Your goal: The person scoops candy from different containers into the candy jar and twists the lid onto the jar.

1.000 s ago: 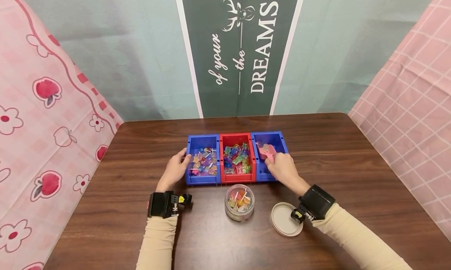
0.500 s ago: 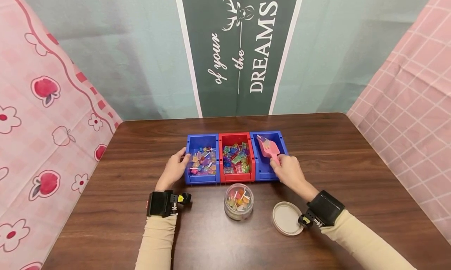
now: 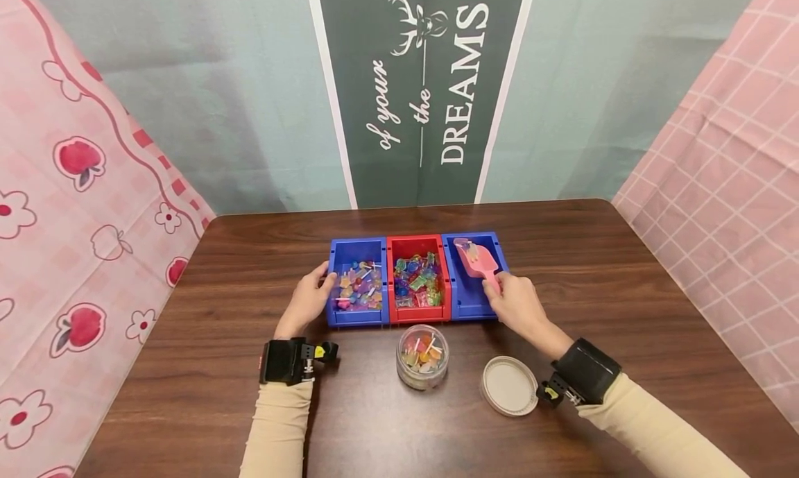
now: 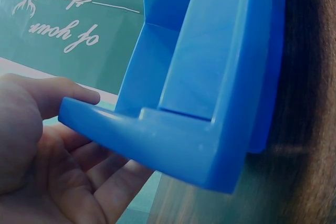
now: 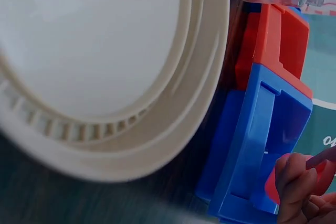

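Note:
My left hand [image 3: 310, 299] grips the outer side wall of the left blue bin [image 3: 358, 318], thumb over the rim; the left wrist view shows the fingers around the edge of this blue bin [image 4: 157, 148]. With my right hand [image 3: 518, 303] I hold a pink scoop [image 3: 484, 264] by its handle. The scoop is over the right blue bin [image 3: 469, 302], its mouth pointing to the far left, with a few small candies [image 3: 467, 248] in it. In the right wrist view, curled fingers [image 5: 294, 179] partly hide the scoop.
Between the blue bins stands a red bin [image 3: 420, 316] of wrapped candies. The left bin holds small colourful candies and lollipops. Nearer me are an open clear jar [image 3: 422, 381] with candies and its round lid [image 3: 510, 386], lying by my right wrist.
My right hand has drawn back to the right, raising the scoop from low in the right bin and bringing its candies into clearer view. The left hand keeps its grip.

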Tool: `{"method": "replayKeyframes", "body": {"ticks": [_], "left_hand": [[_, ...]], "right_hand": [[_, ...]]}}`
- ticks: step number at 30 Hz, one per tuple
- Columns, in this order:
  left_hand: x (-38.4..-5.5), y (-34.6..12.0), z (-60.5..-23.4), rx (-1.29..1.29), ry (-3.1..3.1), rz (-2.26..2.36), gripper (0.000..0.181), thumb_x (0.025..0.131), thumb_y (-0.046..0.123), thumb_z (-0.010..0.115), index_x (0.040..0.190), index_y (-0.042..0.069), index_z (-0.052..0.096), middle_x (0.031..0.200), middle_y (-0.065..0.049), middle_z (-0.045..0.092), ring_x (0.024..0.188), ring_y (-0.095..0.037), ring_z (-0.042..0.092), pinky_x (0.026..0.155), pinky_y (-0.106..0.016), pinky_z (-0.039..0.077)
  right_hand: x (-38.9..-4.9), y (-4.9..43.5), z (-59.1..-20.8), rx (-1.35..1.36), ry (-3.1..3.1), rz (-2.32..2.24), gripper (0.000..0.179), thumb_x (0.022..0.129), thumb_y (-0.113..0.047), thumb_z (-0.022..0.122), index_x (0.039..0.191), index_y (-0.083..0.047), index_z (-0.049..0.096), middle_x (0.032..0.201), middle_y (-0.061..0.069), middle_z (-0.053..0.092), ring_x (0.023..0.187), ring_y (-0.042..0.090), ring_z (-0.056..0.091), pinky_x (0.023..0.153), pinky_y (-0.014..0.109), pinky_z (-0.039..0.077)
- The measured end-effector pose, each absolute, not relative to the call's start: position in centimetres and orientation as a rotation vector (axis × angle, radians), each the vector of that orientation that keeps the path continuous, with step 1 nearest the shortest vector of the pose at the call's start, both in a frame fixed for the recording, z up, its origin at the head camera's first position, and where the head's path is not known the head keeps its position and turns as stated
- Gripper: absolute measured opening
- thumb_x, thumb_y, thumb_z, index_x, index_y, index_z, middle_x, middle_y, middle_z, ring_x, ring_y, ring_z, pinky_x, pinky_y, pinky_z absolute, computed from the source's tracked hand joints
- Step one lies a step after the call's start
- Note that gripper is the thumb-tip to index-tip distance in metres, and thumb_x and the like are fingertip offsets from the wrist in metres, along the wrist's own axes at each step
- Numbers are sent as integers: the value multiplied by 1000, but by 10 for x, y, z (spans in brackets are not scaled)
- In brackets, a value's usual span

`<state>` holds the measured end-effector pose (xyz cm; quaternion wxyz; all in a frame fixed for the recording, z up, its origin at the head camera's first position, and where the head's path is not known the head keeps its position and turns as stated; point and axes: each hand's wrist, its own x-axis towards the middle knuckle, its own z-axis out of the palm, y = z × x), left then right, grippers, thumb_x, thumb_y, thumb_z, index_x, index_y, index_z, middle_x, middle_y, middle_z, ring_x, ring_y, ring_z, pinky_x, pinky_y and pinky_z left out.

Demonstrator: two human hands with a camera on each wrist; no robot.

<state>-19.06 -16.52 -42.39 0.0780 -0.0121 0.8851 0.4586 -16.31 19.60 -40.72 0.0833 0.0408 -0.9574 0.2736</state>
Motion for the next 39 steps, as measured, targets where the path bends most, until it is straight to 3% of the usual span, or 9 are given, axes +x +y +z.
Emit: {"method": "replayKeyframes", "body": {"ticks": [13,23,30,39], "left_hand": [[-190,-165,-423,-32,2648,1374,52,105,25,36,151,3,26,145,-26,45,129,-38,49,111,-54,38],[-190,-166,-424,-39,2623,1393,53,105,27,35,152,4,25,146,-26,44,128,-38,50,111,-54,38],[-190,-166,-423,-38,2629,1388,53,105,26,35,152,3,25,146,-26,44,129,-39,49,112,-54,38],[-190,-166,-423,-34,2635,1374,53,105,25,35,151,2,25,147,-26,43,132,-39,47,113,-54,37]], "right_hand": [[-155,206,-410,137,-2837,818,22,94,-16,59,93,6,62,55,8,57,45,10,48,43,22,34],[-143,217,-413,206,-2767,851,17,93,-14,61,96,2,62,61,7,60,48,8,48,45,20,37],[-141,228,-416,280,-2758,823,16,92,-13,62,101,1,64,65,4,64,57,6,49,53,20,38],[-139,237,-414,378,-2735,804,13,91,-11,64,99,-2,65,65,0,63,57,1,46,53,19,38]]}}
